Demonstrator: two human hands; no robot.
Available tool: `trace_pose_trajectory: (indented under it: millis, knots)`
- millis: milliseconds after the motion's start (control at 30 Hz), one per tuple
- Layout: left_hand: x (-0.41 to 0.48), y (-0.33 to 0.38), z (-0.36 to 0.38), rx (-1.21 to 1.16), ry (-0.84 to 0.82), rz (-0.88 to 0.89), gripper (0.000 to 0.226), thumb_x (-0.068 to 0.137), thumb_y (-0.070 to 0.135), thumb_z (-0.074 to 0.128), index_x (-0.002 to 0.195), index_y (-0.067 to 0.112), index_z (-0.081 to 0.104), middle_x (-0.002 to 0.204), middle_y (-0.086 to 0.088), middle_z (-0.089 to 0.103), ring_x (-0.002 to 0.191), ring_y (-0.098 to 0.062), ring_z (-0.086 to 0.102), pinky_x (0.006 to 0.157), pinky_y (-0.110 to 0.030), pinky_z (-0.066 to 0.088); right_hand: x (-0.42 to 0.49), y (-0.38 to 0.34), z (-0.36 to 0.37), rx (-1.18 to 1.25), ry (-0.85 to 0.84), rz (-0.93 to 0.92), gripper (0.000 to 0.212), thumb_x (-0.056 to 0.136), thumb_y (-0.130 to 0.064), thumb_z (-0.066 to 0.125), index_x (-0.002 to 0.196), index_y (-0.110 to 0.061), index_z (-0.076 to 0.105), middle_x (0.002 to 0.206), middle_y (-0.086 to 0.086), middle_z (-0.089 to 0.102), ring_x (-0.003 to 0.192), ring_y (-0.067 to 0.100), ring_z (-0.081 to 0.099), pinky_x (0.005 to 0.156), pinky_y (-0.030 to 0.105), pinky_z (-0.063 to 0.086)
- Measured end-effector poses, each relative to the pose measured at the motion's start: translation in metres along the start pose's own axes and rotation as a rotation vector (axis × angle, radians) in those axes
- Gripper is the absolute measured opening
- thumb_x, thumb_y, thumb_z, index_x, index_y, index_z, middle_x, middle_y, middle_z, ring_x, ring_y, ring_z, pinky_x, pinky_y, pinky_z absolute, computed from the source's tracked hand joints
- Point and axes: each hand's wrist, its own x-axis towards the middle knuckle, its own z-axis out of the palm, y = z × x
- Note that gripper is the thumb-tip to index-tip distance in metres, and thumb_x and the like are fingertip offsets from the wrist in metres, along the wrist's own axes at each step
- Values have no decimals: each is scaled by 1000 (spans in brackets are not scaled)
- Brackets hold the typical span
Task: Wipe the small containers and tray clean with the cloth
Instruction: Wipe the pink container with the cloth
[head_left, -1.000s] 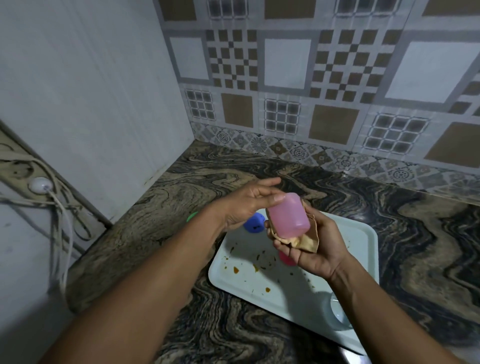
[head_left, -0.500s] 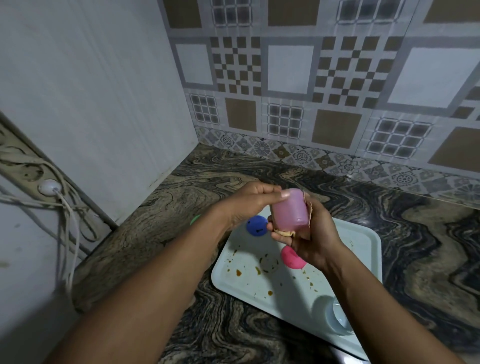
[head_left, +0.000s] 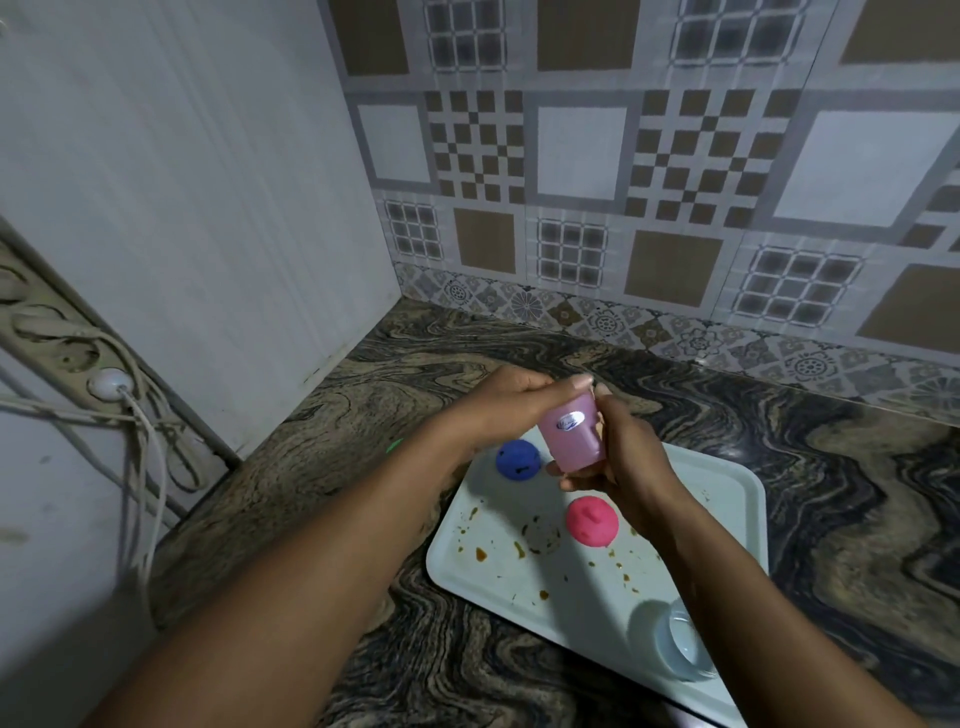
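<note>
Meanwhile, above a stained tray (head_left: 727, 499) on a marbled countertop (head_left: 363, 415), a person holds a pink container (head_left: 571, 441) in the air between both hands. The left hand (head_left: 498, 410) pinches its upper rim with curled fingers and thumb. The right hand (head_left: 628, 467) wraps round its lower half from behind. The cloth is not plainly visible and probably sits tucked between the right palm and the container, though the view does not settle it. On the tray below lie a blue lid (head_left: 517, 458), a pink lid (head_left: 592, 521) and, at the near corner, a clear container (head_left: 675, 644), among brown smears and crumbs.

A slip looks like the main risk from here. The container appears to be smooth plastic, gripped at its two ends, and a loosened hold during a turn could drop it onto the dirty tray. It would then pick up fresh stains or knock the pink lid just beneath. A bunched cloth could also leave patches unwiped.

Half a second earlier, tan cloth showed under the container; it is now out of sight. The container has turned so that a small label (head_left: 570, 422) faces the camera. The pink lid lies more fully exposed.
</note>
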Motion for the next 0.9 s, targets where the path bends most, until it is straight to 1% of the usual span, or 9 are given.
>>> trace_pose_trajectory:
  millis: [167, 233, 333, 500, 567, 667, 767, 833, 900]
  knots:
    - [4, -4, 9, -102, 22, 169, 23, 97, 15, 64, 113, 2, 72, 127, -6, 65, 103, -8, 64, 93, -25, 51, -5, -3, -4, 336, -110, 238, 53, 101, -48, 40, 112, -5, 68, 87, 21, 71, 72, 33, 69, 59, 34, 60]
    - [6, -15, 14, -185, 112, 210, 26, 96, 16, 64, 115, -1, 72, 136, -3, 58, 114, -7, 61, 101, -28, 51, -5, -1, -8, 514, -110, 297, 54, 99, -47, 44, 108, -1, 72, 91, 21, 71, 77, 34, 70, 69, 37, 61]
    - [7, -29, 25, -143, 218, 209, 23, 93, 23, 70, 109, 8, 76, 135, 5, 57, 109, -5, 62, 90, -30, 55, -1, 2, -6, 566, -48, 227, 53, 101, -46, 41, 102, -8, 78, 101, 17, 75, 85, 32, 72, 85, 42, 58]
    - [-2, -31, 32, -87, 178, 242, 30, 91, 43, 69, 104, 17, 78, 118, 2, 63, 103, -3, 62, 86, -19, 48, 1, -5, 1, 349, 129, 37, 50, 101, -49, 42, 120, -10, 65, 113, 20, 73, 90, 34, 72, 76, 40, 59]
    - [-4, -25, 29, -135, 272, 160, 51, 84, 71, 56, 96, 24, 72, 97, 4, 68, 90, -9, 65, 84, -33, 54, 2, -6, 1, 285, 200, -33, 43, 99, -46, 49, 115, -9, 65, 109, 22, 69, 86, 37, 71, 71, 42, 60]
    - [-4, -12, 27, -71, 411, -138, 74, 78, 91, 28, 102, 26, 55, 91, 0, 68, 82, -22, 71, 80, -48, 59, 0, -6, 7, 191, 245, -139, 36, 100, -42, 48, 104, -13, 68, 103, 19, 64, 87, 33, 68, 70, 42, 62]
    - [0, 2, 37, 129, 392, -260, 76, 93, 76, 18, 125, 17, 52, 110, -12, 68, 96, -31, 70, 89, -39, 52, -5, 1, 17, 64, 245, -218, 41, 101, -47, 42, 93, -17, 70, 98, 14, 69, 91, 31, 70, 73, 45, 62]
    - [-2, 4, 50, 227, 432, -138, 61, 102, 60, 22, 128, 11, 48, 127, -18, 59, 118, -35, 57, 91, -35, 40, -4, 4, 22, -41, 325, -231, 55, 94, -60, 36, 88, -17, 70, 91, 9, 72, 90, 30, 69, 79, 49, 59]
    - [-8, 0, 63, 220, 438, 42, 46, 104, 53, 28, 121, 12, 41, 124, -15, 54, 113, -32, 55, 84, -33, 38, -2, 4, 21, -79, 408, -200, 62, 85, -67, 31, 82, -17, 69, 89, 11, 72, 90, 33, 67, 84, 49, 56]
